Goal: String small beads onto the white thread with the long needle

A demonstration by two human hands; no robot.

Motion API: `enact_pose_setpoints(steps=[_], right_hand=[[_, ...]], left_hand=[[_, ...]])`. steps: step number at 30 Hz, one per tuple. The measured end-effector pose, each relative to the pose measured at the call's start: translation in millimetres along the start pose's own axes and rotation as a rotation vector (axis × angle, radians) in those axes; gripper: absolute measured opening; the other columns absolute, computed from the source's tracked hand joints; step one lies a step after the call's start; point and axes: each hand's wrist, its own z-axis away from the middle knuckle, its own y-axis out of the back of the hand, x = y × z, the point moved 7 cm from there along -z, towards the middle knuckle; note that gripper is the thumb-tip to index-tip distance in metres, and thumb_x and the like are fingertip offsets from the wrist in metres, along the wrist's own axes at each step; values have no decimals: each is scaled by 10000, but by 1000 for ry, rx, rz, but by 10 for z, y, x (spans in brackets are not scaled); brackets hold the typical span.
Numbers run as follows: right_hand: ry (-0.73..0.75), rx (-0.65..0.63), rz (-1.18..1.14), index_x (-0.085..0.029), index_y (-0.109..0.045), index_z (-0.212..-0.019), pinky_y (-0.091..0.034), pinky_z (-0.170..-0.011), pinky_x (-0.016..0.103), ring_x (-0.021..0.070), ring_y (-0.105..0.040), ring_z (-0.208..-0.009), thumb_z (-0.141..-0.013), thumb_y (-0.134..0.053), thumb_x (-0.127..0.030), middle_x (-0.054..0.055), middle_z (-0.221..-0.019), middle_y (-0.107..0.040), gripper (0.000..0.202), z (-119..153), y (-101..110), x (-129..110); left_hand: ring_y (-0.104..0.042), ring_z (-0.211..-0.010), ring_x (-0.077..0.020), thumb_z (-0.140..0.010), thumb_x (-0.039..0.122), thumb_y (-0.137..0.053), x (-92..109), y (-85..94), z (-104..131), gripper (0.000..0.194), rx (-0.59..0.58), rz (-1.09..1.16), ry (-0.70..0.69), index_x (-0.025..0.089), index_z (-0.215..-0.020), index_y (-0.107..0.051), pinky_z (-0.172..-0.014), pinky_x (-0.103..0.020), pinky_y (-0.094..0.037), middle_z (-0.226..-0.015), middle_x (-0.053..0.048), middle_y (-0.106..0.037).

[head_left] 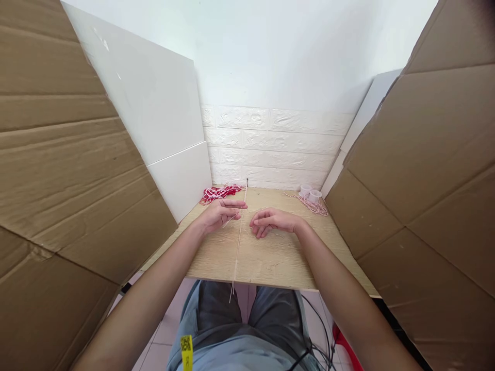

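Observation:
Pale thin cords (pixel 238 242) run from a small dark peg (pixel 247 180) at the back of the wooden table down over its front edge, where their ends hang loose. My left hand (pixel 226 212) is at the left of these cords, fingertips touching them, with a short white strand pinched between thumb and fingers. Just right of the cords is my right hand (pixel 270 221), its fingers curled and close together; a thin pale strand shows by the fingertips and below the palm. Whether the fingers grip that strand is too small to make out.
Red and white cord (pixel 220 194) lies in a bundle at the back left of the table (pixel 278 268). Pink cord (pixel 315 206) and small clear cups (pixel 314 196) are at the back right. Cardboard panels (pixel 77 154) flank both sides; a white brick-patterned wall (pixel 270 139) stands behind.

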Motion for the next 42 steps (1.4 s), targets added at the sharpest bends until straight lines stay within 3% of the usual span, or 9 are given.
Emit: enact_pose_setpoints(steps=[6,8,11,14,17,25,33,37,42], right_hand=[[-148,203,201,-129,-640,-837,-516,-489,230,144,-643,-540,-831,-646,-497,82,-681,-689,367,27,303,180],[-55,379,242,-132,-623,-804,-427,-395,199,96,-554,-437,-828,-647,-424,51,-642,-655,294,17,413,116],[227,551,127,-167,-621,-1014,-425,-411,190,76,-569,-492,-769,-659,-261,50,-897,-691,265,22,416,-85],[337,348,-59,-205,-591,-1167,-554,-604,261,154,-687,-737,-706,-661,-179,72,-1090,-676,466,-64,178,-173],[340,226,-122,-171,-618,-1134,-572,-755,342,184,-696,-784,-704,-685,-190,68,-959,-707,436,-109,37,-185],[363,299,62,-144,-668,-1004,-531,-719,300,157,-665,-723,-725,-734,-294,47,-801,-710,324,-144,134,-108],[391,564,159,-154,-677,-984,-449,-506,222,94,-587,-558,-759,-651,-252,53,-881,-683,247,-80,342,-108],[365,373,57,-204,-629,-1180,-516,-551,240,109,-657,-632,-725,-625,-177,97,-1218,-641,456,-78,156,-174],[318,173,75,-161,-638,-1165,-551,-696,287,163,-682,-745,-764,-672,-244,72,-895,-732,411,-95,-43,-190]], left_hand=[[-604,-682,-89,-649,103,-786,-29,-33,2,388,-61,-57,11,116,-1035,-749,-718,-270,-499,-1150,-149,-699],[-600,-688,-90,-658,115,-781,-35,-66,11,380,-102,-85,20,121,-1037,-750,-722,-273,-497,-1161,-147,-695],[-607,-730,-113,-663,128,-773,-62,-141,33,360,-178,-151,53,136,-1022,-757,-741,-290,-500,-1127,-131,-709],[-633,-833,-161,-662,141,-772,-94,-201,44,347,-249,-200,61,151,-1009,-765,-757,-296,-496,-1039,-109,-732],[-644,-925,-204,-670,161,-774,-130,-226,40,329,-306,-222,54,153,-1000,-771,-771,-297,-492,-1010,-117,-736],[-632,-941,-200,-727,235,-769,-154,-302,78,285,-392,-243,70,147,-999,-773,-788,-301,-487,-1077,-144,-722],[-636,-709,-145,-722,298,-785,-164,-264,90,280,-388,-330,98,131,-946,-780,-752,-298,-499,-976,-131,-738],[-641,-720,-150,-721,292,-784,-161,-258,67,275,-375,-331,67,135,-948,-780,-774,-311,-501,-941,-118,-742],[-649,-778,-172,-690,275,-792,-153,-247,44,256,-327,-276,63,133,-902,-785,-757,-309,-504,-913,-123,-741]])
